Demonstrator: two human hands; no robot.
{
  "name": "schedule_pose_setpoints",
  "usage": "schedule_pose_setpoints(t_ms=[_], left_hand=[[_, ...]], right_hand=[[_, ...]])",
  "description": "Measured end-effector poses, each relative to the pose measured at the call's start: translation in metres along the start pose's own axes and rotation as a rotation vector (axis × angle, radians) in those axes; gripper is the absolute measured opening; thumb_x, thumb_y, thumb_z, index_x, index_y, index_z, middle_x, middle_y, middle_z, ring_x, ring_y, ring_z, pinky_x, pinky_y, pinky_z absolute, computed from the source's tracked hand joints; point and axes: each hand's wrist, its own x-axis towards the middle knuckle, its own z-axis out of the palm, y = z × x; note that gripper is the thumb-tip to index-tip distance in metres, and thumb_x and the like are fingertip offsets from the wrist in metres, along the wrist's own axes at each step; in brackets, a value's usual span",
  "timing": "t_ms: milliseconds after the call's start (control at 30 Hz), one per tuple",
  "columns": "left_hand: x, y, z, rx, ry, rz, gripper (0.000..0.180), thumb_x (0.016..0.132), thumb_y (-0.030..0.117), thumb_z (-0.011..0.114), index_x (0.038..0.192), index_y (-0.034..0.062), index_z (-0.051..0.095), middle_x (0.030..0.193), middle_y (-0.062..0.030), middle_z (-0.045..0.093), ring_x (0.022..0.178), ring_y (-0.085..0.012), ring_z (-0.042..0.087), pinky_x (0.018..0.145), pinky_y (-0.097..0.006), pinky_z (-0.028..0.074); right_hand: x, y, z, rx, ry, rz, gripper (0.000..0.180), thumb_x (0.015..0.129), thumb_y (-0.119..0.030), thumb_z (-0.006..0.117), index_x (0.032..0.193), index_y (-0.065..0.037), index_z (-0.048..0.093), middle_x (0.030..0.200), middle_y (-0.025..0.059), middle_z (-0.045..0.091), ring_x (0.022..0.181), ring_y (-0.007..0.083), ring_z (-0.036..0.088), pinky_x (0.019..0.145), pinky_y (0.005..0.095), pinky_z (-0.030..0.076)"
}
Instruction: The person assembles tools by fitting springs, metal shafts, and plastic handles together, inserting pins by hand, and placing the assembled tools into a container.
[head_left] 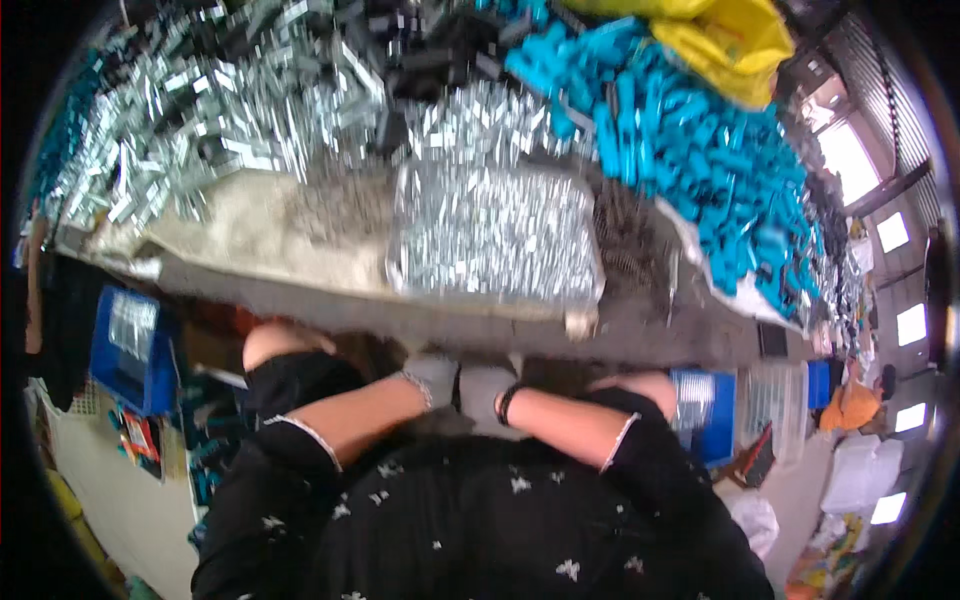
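My left hand (432,378) and my right hand (486,388), both in grey gloves, are close together just below the table's front edge, above my lap. Motion blur smears the fingers, so I cannot make out whether they hold anything. Straight ahead of them, on the table, a clear plastic tray (398,270) is filled with small shiny metal pieces (500,235). Dark springs (630,240) lie in a heap right of the tray.
Loose silvery metal parts (240,120) cover the table's left, beside beige cloth (240,230). Turquoise plastic parts (680,150) pile up at right under a yellow bag (735,50). Blue bins (150,360) hang low at left; another blue bin (715,440) is at right, near a clear box (780,400).
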Motion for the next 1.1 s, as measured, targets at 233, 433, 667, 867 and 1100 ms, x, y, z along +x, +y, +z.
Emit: schedule_pose_setpoints(t_ms=[233,433,667,867,1100], left_hand=[[0.024,-0.04,-0.012,-0.031,0.155,-0.089,0.056,0.087,0.046,0.065,0.13,0.0119,0.063,0.136,-0.0126,0.061,0.125,-0.027,0.058,0.106,-0.039,0.044],[-0.031,-0.102,0.082,-0.048,0.206,-0.139,0.056,0.087,0.045,0.065,0.132,0.0117,0.062,0.137,-0.0136,0.06,0.125,-0.0276,0.058,0.106,-0.04,0.044],[-0.026,-0.148,0.123,-0.049,0.248,-0.13,0.057,0.087,0.044,0.064,0.133,0.0114,0.061,0.137,-0.0147,0.059,0.125,-0.0284,0.057,0.107,-0.041,0.043],[-0.021,-0.165,0.201,-0.053,0.246,-0.068,0.058,0.087,0.043,0.064,0.135,0.0112,0.06,0.138,-0.0157,0.058,0.126,-0.029,0.057,0.107,-0.042,0.043],[0.048,-0.172,0.175,-0.019,0.305,0.012,0.059,0.087,0.042,0.064,0.136,0.011,0.059,0.138,-0.0168,0.058,0.126,-0.0297,0.057,0.108,-0.044,0.042]], right_hand=[[0.012,0.004,0.019,-0.027,0.091,-0.016,0.034,0.093,-0.032,0.05,0.106,-0.01,0.072,0.11,0.0149,0.071,0.1,0.0327,0.069,0.082,0.0466,0.054],[-0.007,0.003,0.004,0.07,0.082,0.013,0.036,0.089,-0.032,0.052,0.111,-0.011,0.071,0.106,0.0193,0.071,0.098,0.0365,0.069,0.083,0.0483,0.053],[0.027,0.01,0.027,0.047,0.125,0.123,0.033,0.091,-0.029,0.05,0.099,-0.007,0.074,0.104,0.0203,0.071,0.097,0.0337,0.069,0.084,0.0455,0.052],[0.041,0.016,0.06,0.1,0.127,0.147,0.033,0.092,-0.034,0.051,0.106,-0.013,0.073,0.114,0.0151,0.071,0.104,0.0343,0.068,0.088,0.0431,0.053],[0.013,0.02,0.041,0.191,0.211,-0.072,0.038,0.094,-0.034,0.047,0.111,-0.01,0.071,0.114,0.0169,0.07,0.104,0.0365,0.066,0.09,0.0456,0.051]])
